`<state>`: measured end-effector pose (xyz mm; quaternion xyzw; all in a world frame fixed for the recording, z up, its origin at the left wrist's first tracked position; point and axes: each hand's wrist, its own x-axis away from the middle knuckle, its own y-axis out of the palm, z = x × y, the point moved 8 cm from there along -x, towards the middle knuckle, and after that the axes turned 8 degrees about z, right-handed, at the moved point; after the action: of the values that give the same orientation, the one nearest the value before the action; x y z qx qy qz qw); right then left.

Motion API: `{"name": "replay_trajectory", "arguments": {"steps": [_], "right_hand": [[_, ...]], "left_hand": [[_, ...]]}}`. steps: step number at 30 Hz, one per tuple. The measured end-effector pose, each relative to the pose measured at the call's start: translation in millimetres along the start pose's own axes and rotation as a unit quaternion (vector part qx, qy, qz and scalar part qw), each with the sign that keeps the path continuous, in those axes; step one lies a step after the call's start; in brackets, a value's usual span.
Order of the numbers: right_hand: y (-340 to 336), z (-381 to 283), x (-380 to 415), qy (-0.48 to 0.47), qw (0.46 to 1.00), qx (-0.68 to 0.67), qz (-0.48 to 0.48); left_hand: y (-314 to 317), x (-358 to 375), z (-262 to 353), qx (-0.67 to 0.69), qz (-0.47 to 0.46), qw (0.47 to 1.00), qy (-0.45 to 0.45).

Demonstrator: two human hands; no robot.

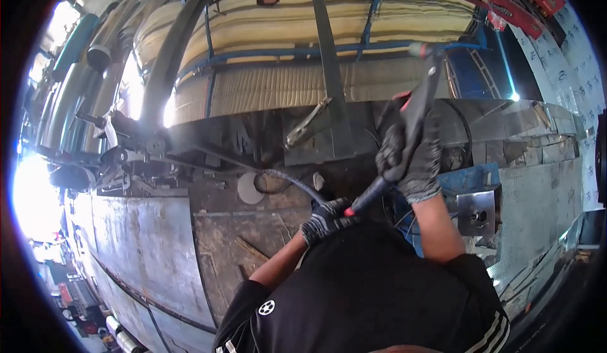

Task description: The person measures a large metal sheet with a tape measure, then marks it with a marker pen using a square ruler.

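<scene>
Head view, upside down as the picture comes: your welding torch runs as a dark stick with red trim from about 1 o'clock down toward the centre, its tip raised near the top right. Your right hand, in a dark knit glove, has its grip wrapped tight around the torch handle, just right of centre. From the handle's lower end a ribbed hose curves away toward 9 o'clock. Your left hand, also gloved, sits just below centre, its grip closed around the hose where it joins the handle. Both forearms are bare, and your black shirt fills the picture at 6 o'clock. Beyond your hands lies the steel bench, scuffed grey plates spreading toward 8 o'clock. Locking pliers clamp onto a dark upright steel bar near 12 o'clock. Curved pipes arc at 10 o'clock.
</scene>
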<state>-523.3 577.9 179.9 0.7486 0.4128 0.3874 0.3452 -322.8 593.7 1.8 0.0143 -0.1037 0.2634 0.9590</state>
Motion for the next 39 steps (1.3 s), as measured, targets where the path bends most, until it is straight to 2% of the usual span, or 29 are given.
{"name": "replay_trajectory", "arguments": {"steps": [2,4,6,7,9,10,11,13,14,16,17,18,19,20,21,22,23,24,25,26,29,30,31,32,33,35,39], "right_hand": [[3.0,-23.3,2.1,-0.009,1.000,-0.008,-0.001],[6.2,-45.3,7.7,-0.021,1.000,-0.014,-0.006],[21.6,-67.7,15.9,-0.056,0.996,0.024,-0.064],[25.0,-75.4,19.8,-0.047,0.997,0.003,-0.057],[28.5,-97.7,26.9,-0.076,0.996,-0.002,-0.045],[29.3,-112.1,31.1,-0.107,0.994,-0.006,-0.033],[35.4,-124.5,36.7,-0.110,0.993,-0.007,-0.033],[56.8,-154.7,50.6,-0.167,0.978,0.070,-0.101],[50.2,-174.8,47.6,-0.172,0.977,0.071,-0.107],[66.8,-200.7,50.9,-0.164,0.948,0.095,-0.257],[68.5,-220.3,69.2,-0.244,0.937,0.160,-0.194],[74.3,-233.0,72.2,-0.248,0.934,0.160,-0.200],[60.5,-270.2,74.6,-0.389,0.889,0.239,-0.032],[52.8,-302.9,92.7,-0.511,0.793,0.301,0.137],[111.5,-257.6,106.4,-0.442,0.872,0.167,0.129],[127.7,-255.4,106.2,-0.446,0.870,0.166,0.124],[140.0,-268.5,116.9,-0.518,0.810,0.209,0.179],[147.8,-279.5,124.6,-0.578,0.740,0.250,0.235],[149.6,-312.1,120.4,-0.593,0.713,0.339,0.159],[146.7,-336.1,116.7,-0.596,0.712,0.338,0.156],[170.4,-364.8,75.7,-0.448,0.812,0.369,-0.062],[180.1,-364.4,66.5,-0.390,0.831,0.373,-0.135],[190.0,-358.0,61.1,-0.327,0.843,0.374,-0.207],[197.1,-358.7,57.5,-0.327,0.842,0.374,-0.211],[204.3,-363.6,55.4,-0.359,0.838,0.360,-0.195],[211.0,-370.1,50.1,-0.390,0.834,0.348,-0.179],[215.0,-378.0,24.7,-0.399,0.828,0.360,-0.163]], "left_hand": [[-17.1,-1.1,15.1,-0.176,0.039,0.983,0.027],[-21.9,-3.9,-3.2,-0.150,0.061,0.985,0.055],[-25.3,-7.1,-23.4,-0.243,0.041,0.963,0.108],[-24.1,-6.4,-22.2,-0.207,0.028,0.978,0.021],[-34.7,-4.9,-107.3,-0.184,0.052,0.981,0.042],[-42.4,-4.5,-89.1,-0.160,0.076,0.982,0.064],[-49.8,3.4,-81.8,-0.290,0.054,0.955,0.030],[-58.5,10.6,-82.7,-0.300,0.075,0.949,0.052],[-62.4,12.6,-80.8,-0.311,0.102,0.942,0.075],[-62.7,10.4,-95.2,-0.355,0.092,0.928,0.066],[-60.9,7.6,-99.9,-0.344,0.079,0.935,0.032],[-56.1,5.2,-104.7,-0.330,0.066,0.942,-0.003],[-50.1,-1.5,-100.5,-0.316,0.083,0.945,0.029],[-45.3,-8.5,-100.0,-0.319,0.086,0.943,0.037],[-45.3,-14.4,-100.4,-0.333,0.088,0.939,0.004],[-43.2,-18.9,-102.0,-0.347,0.091,0.933,-0.031],[-37.8,-29.4,-101.4,-0.339,0.135,0.931,0.025],[-37.8,-29.9,-99.4,-0.338,0.137,0.931,0.029],[-41.9,-29.9,-92.1,-0.281,0.152,0.946,0.051],[-45.2,-31.1,-85.2,-0.225,0.166,0.957,0.073],[-60.4,-42.5,-96.9,-0.157,0.216,0.962,0.055],[-60.2,-42.3,-91.2,-0.157,0.218,0.962,0.056],[-60.0,-39.9,-78.3,-0.077,0.230,0.969,0.058],[-59.0,-39.1,-67.2,0.004,0.239,0.969,0.060],[-54.3,-42.5,-61.3,0.005,0.242,0.968,0.063],[-44.8,-49.1,-57.6,0.214,0.245,0.945,0.044],[-46.7,-62.0,-21.7,0.250,0.223,0.941,0.049]]}}
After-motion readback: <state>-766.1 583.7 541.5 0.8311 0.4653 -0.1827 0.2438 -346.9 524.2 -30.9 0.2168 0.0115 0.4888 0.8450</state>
